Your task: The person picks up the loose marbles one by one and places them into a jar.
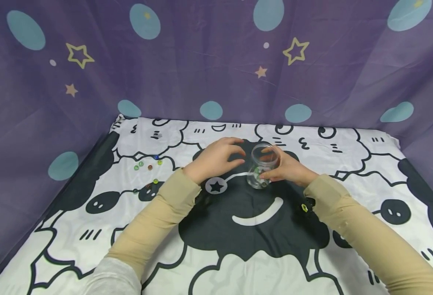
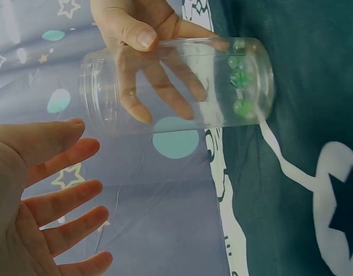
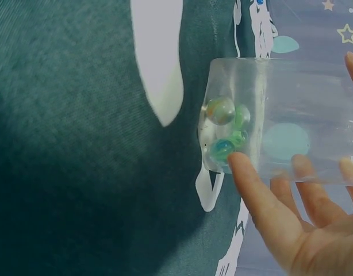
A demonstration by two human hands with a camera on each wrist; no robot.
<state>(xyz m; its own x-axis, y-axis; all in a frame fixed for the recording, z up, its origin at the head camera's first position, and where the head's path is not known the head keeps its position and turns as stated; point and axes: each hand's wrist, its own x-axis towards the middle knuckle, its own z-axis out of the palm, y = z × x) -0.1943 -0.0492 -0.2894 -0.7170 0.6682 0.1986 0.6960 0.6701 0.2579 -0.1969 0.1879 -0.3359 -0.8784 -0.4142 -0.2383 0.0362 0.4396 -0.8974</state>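
Note:
A clear, lidless jar [image 1: 257,164] stands on the dark patch of the patterned cloth, and my right hand [image 1: 284,166] grips it from the right, thumb on the near side and fingers behind. Several glass marbles [image 2: 241,79] lie at the bottom of the jar, mostly green. One marble with an orange swirl [image 3: 221,110] shows among them in the right wrist view. Left of the jar, my left hand [image 1: 218,159] holds nothing. Its fingers [image 2: 70,202] are spread and point toward the jar, near the rim in the left wrist view.
Several loose marbles lie scattered on the cloth to the left, among them a blue marble [image 1: 156,157], a brown marble [image 1: 150,167] and a yellow one [image 1: 155,181]. A purple curtain [image 1: 216,69] with stars and dots hangs behind the table and along its sides.

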